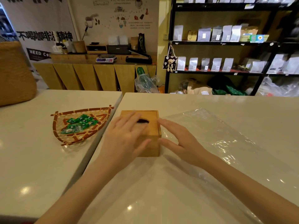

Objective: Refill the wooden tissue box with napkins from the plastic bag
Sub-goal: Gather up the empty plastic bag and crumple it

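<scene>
The wooden tissue box [151, 143] stands on the white counter [161, 191] in the middle of the head view, its lid on with a dark oval slot on top. My left hand [124, 136] lies flat over the lid, fingers spread, thumb against the box's front right. My right hand [179, 139] rests open at the box's right side, fingertips touching its edge. A clear plastic bag [226, 136] lies flat and crinkled on the counter to the right. No napkins show.
A fan-shaped woven tray [64, 135] with several green candy packets sits on the left counter, across a seam. A large woven basket [14, 75] stands far left. Shelves of pouches and a wooden cabinet are beyond the counter.
</scene>
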### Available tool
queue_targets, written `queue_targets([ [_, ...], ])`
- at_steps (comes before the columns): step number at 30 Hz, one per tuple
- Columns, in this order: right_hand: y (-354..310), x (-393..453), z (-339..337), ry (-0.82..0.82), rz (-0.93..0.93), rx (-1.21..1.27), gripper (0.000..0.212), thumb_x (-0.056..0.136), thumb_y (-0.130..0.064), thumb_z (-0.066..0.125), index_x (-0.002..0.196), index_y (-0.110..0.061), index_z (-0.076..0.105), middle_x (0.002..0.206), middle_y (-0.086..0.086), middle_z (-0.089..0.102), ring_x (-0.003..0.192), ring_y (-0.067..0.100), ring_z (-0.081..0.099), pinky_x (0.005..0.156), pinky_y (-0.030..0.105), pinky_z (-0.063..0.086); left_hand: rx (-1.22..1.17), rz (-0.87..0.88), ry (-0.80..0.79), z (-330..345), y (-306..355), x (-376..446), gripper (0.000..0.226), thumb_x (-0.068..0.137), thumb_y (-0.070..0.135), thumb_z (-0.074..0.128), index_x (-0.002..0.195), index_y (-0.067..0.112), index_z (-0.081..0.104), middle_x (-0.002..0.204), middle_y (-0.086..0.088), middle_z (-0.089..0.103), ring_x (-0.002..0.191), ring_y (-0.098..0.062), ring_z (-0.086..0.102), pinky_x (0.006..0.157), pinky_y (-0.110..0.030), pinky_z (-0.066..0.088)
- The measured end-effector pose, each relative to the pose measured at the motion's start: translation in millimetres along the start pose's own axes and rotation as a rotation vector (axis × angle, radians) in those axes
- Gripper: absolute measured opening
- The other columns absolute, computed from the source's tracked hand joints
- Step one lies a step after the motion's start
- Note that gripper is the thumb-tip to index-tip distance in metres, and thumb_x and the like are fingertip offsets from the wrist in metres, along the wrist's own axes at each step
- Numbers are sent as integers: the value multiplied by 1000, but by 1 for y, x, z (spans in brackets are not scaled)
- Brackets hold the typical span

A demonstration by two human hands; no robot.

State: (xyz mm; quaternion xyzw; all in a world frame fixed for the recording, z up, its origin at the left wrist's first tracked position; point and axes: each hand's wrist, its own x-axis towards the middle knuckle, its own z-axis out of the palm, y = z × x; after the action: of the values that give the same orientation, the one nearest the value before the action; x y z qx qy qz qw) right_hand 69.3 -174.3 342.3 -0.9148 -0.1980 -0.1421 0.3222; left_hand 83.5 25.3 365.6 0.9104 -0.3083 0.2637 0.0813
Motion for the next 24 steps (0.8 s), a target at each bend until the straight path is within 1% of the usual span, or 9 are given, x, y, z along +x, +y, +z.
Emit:
queue_targets([
  [2, 6, -7, -15, 76, 77, 35, 51, 91, -32, 52, 138, -25, 36, 140, -12, 41, 122, -8, 31, 98, 1, 20, -87, 78, 32, 2, 31, 2, 46, 80, 49, 45, 110, 20, 66, 122, -6, 65, 117, -23, 58, 99, -40, 41],
  [6, 39, -28, -56, 198, 318, -28, 44, 91, -27, 53, 134, -20, 45, 139, -2, 49, 120, 4, 41, 96, 17, 28, -247, 173, -94, 20, 84, 2, 51, 80, 52, 41, 115, 22, 61, 124, -5, 64, 110, -19, 63, 87, -29, 51],
  [8, 61, -44, -75, 215, 467, -125, 44, 91, -29, 53, 133, -19, 46, 137, 3, 51, 119, 17, 48, 95, 27, 34, -273, 137, -283, 27, 104, 4, 65, 81, 59, 29, 134, 24, 42, 146, -10, 40, 132, -24, 43, 103, -33, 39],
  [10, 82, -61, -88, 175, 624, -249, 48, 91, -31, 52, 136, -18, 41, 132, 10, 54, 112, 25, 52, 94, 35, 37, -216, 53, -565, 40, 117, 4, 80, 80, 68, 14, 145, 22, 16, 156, -14, 12, 144, -28, 12, 116, -38, 16],
  [12, 98, -75, -94, 124, 759, -362, 55, 89, -33, 52, 139, -15, 35, 134, 13, 51, 120, 30, 47, 97, 39, 37, -96, -5, -653, 54, 126, 5, 100, 67, 75, -13, 145, 17, 10, 154, -22, 10, 143, -35, 5, 116, -42, 8],
  [13, 105, -81, -96, 108, 803, -403, 59, 89, -35, 52, 140, -13, 33, 137, 13, 48, 125, 31, 43, 99, 40, 36, -56, -44, -663, 61, 129, 5, 100, 67, 73, -15, 145, 15, 10, 153, -26, 12, 142, -39, 6, 116, -44, 7],
  [16, 119, -92, -97, 72, 870, -458, 66, 85, -40, 55, 138, -10, 31, 137, 14, 47, 129, 33, 37, 99, 43, 34, -7, -152, -659, 75, 130, 9, 77, 85, 65, 14, 145, 16, 13, 150, -30, 15, 139, -42, 10, 115, -45, 9],
  [20, 123, -94, -98, 120, 938, -380, 73, 78, -40, 62, 138, -14, 31, 135, 11, 49, 127, 33, 38, 99, 43, 34, -27, -170, -660, 81, 122, 16, 66, 88, 58, 24, 140, 19, 19, 147, -30, 21, 138, -40, 13, 114, -48, 13],
  [24, 122, -96, -100, 310, 957, -152, 66, 71, -22, 70, 131, -13, 42, 109, 9, 56, 105, 27, 53, 88, 35, 41, -206, -193, -638, 83, 117, 27, 53, 88, 50, 35, 132, 21, 30, 141, -17, 30, 139, -31, 13, 112, -54, 13],
])
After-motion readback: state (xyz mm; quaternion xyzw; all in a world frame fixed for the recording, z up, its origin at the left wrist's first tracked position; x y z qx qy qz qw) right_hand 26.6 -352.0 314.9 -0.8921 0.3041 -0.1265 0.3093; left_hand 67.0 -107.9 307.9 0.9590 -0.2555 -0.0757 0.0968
